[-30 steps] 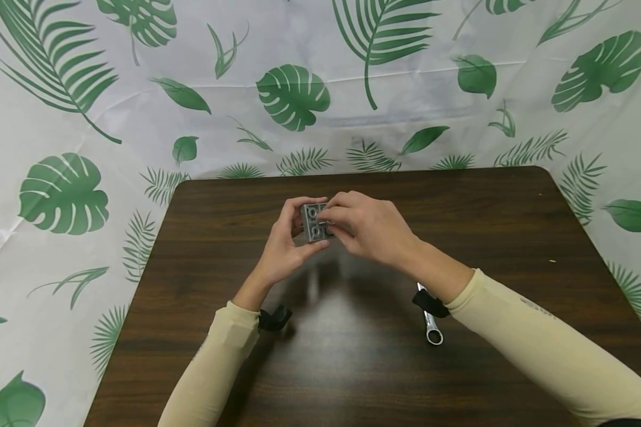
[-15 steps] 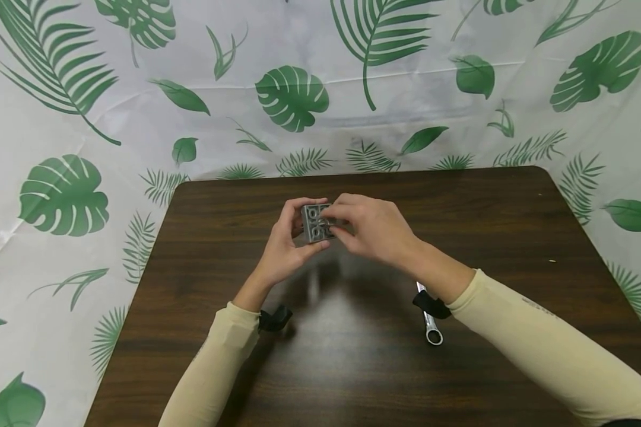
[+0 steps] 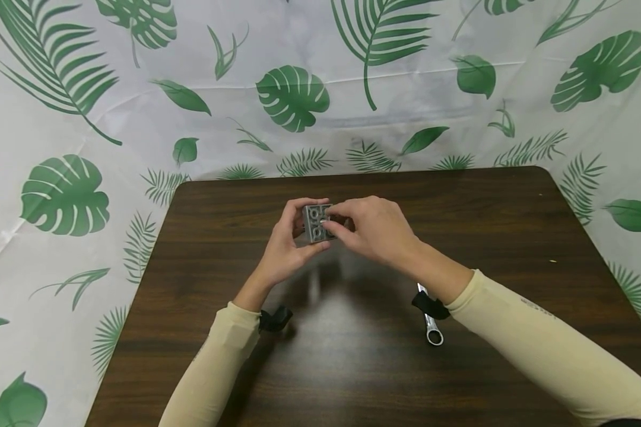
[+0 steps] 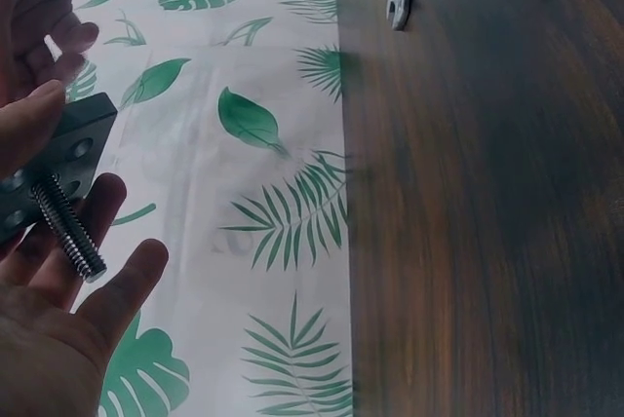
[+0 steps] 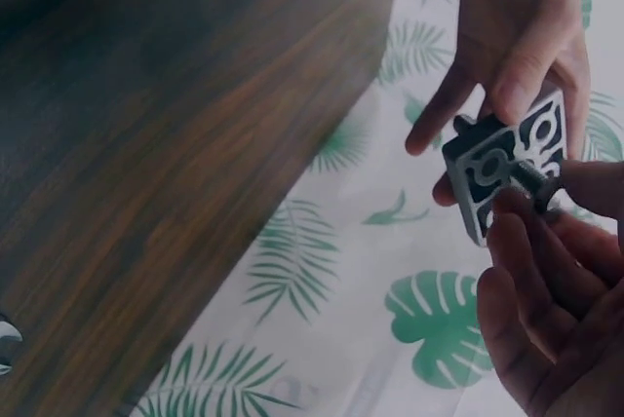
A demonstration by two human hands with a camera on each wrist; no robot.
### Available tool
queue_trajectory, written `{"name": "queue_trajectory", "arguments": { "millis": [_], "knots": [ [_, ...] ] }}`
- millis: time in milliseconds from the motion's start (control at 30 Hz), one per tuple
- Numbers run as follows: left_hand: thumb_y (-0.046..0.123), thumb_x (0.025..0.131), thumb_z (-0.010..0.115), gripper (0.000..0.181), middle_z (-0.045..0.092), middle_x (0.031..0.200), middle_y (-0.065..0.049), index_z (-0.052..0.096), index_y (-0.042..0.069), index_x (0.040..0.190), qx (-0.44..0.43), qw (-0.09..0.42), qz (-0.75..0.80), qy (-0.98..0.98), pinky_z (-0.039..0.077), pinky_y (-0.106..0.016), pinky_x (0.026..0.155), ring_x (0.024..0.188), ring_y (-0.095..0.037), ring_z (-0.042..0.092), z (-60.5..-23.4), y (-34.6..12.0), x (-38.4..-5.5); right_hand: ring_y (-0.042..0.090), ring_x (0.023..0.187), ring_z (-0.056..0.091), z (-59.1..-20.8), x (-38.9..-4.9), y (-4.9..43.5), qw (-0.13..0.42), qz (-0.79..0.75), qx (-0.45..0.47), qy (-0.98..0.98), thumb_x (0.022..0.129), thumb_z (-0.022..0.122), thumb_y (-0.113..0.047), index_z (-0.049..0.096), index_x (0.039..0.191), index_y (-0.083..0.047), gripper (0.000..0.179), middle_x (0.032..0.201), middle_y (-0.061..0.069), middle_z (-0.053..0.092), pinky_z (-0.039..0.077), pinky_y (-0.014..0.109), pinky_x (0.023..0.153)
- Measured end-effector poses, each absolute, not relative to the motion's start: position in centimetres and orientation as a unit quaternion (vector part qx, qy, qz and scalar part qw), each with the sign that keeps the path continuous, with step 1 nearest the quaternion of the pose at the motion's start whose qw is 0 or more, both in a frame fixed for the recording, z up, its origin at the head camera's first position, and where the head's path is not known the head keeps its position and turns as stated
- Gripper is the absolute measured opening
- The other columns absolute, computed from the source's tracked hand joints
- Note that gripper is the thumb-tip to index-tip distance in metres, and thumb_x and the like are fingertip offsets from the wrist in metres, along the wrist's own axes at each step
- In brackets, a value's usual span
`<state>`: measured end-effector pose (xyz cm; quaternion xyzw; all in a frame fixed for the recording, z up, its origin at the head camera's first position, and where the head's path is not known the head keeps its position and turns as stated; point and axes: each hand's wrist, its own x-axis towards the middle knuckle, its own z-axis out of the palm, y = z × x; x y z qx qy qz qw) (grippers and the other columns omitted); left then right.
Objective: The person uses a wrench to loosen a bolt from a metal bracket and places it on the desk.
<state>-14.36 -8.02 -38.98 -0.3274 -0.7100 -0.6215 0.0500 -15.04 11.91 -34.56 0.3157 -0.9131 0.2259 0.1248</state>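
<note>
My left hand (image 3: 285,246) holds a small grey metal plate (image 3: 312,224) by its edges, above the table. The plate's ribbed, recessed face with round holes shows in the right wrist view. A bolt (image 5: 531,181) stands in the middle of that face. The thumb and fingers of my right hand (image 3: 376,228) pinch the bolt's near end and partly cover it. On the plate's other side, the bolt's threaded shank (image 4: 70,230) sticks well out, as the left wrist view shows.
A silver wrench (image 3: 432,329) lies on the dark wooden table (image 3: 513,237), partly hidden under my right wrist's black strap (image 3: 430,305). A small yellowish scrap (image 3: 552,261) lies at the right. Behind hangs a white leaf-print cloth (image 3: 352,136).
My right hand's fingers have drawn back slightly to the right and turned at the bolt, uncovering more of the plate. My left hand and the plate stay almost still.
</note>
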Motion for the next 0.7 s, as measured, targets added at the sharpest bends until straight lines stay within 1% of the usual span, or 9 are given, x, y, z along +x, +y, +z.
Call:
{"name": "queue_trajectory", "arguments": {
  "millis": [100,167,200,267,367,467,567,600,700],
  "knots": [
    [-0.016,0.078,0.073,0.069,0.048,0.140,-0.026,0.035,-0.009,0.135,-0.323,0.049,-0.620,-0.713,0.051,-0.039,0.089,0.114,-0.031,0.058,-38.98,-8.06,-14.35,0.010,0.069,0.059,-34.57,-15.05,11.99,0.138,0.223,0.350,-0.900,0.087,0.075,-0.017,0.076,0.109,-0.015,0.022,0.095,-0.003,0.068,0.049,0.030,0.056],
    [-0.016,0.078,0.073,0.069,0.048,0.140,-0.025,0.035,-0.009,0.135,-0.321,0.050,-0.618,-0.716,0.051,-0.038,0.089,0.114,-0.032,0.058,-38.93,-8.09,-14.34,0.012,0.074,0.061,-34.61,-15.05,12.04,0.147,0.225,0.370,-0.889,0.085,0.075,-0.011,0.076,0.108,-0.014,0.023,0.101,-0.001,0.067,0.051,0.031,0.059],
    [-0.016,0.078,0.073,0.069,0.048,0.140,-0.026,0.035,-0.009,0.135,-0.322,0.051,-0.617,-0.716,0.051,-0.038,0.089,0.114,-0.032,0.058,-38.92,-8.10,-14.35,0.013,0.076,0.061,-34.63,-15.05,12.05,0.151,0.226,0.377,-0.886,0.085,0.075,-0.010,0.076,0.108,-0.014,0.023,0.102,0.000,0.066,0.052,0.031,0.061],
    [-0.016,0.078,0.073,0.069,0.048,0.140,-0.026,0.035,-0.009,0.135,-0.323,0.052,-0.617,-0.715,0.051,-0.037,0.089,0.115,-0.033,0.058,-38.94,-8.10,-14.41,0.011,0.073,0.060,-34.67,-15.04,12.06,0.156,0.231,0.377,-0.883,0.086,0.075,-0.013,0.075,0.110,-0.014,0.024,0.104,-0.001,0.066,0.051,0.030,0.060],
    [-0.017,0.078,0.073,0.068,0.048,0.139,-0.028,0.035,-0.010,0.135,-0.329,0.057,-0.616,-0.713,0.051,-0.037,0.089,0.115,-0.034,0.058,-38.90,-8.10,-14.43,0.008,0.068,0.056,-34.67,-14.99,11.99,0.158,0.237,0.353,-0.891,0.089,0.074,-0.026,0.074,0.113,-0.015,0.027,0.100,-0.003,0.067,0.048,0.029,0.055],
    [-0.017,0.078,0.073,0.068,0.047,0.139,-0.028,0.035,-0.010,0.135,-0.330,0.056,-0.617,-0.712,0.052,-0.037,0.088,0.115,-0.033,0.058,-38.89,-8.07,-14.44,0.006,0.059,0.052,-34.59,-14.94,11.90,0.144,0.236,0.313,-0.909,0.092,0.068,-0.037,0.074,0.112,-0.015,0.030,0.082,-0.007,0.067,0.042,0.028,0.049],
    [-0.016,0.078,0.073,0.068,0.047,0.140,-0.027,0.035,-0.010,0.135,-0.330,0.053,-0.616,-0.713,0.051,-0.038,0.089,0.116,-0.033,0.058,-38.88,-8.05,-14.43,0.006,0.054,0.051,-34.47,-14.92,11.81,0.121,0.230,0.287,-0.922,0.094,0.066,-0.038,0.075,0.109,-0.015,0.029,0.071,-0.008,0.066,0.040,0.029,0.046],
    [-0.016,0.078,0.073,0.069,0.047,0.140,-0.027,0.035,-0.010,0.135,-0.330,0.052,-0.616,-0.713,0.051,-0.039,0.089,0.115,-0.032,0.058,-38.90,-8.04,-14.43,0.006,0.054,0.051,-34.44,-14.91,11.80,0.117,0.226,0.286,-0.924,0.094,0.066,-0.037,0.075,0.109,-0.016,0.028,0.071,-0.008,0.066,0.041,0.029,0.046],
    [-0.016,0.078,0.073,0.069,0.047,0.140,-0.027,0.035,-0.009,0.135,-0.325,0.051,-0.619,-0.713,0.051,-0.039,0.090,0.115,-0.032,0.058,-38.99,-8.06,-14.41,0.008,0.064,0.057,-34.42,-14.87,11.81,0.127,0.218,0.313,-0.916,0.091,0.071,-0.027,0.075,0.110,-0.016,0.022,0.085,-0.006,0.069,0.046,0.030,0.052]
  ]
}}
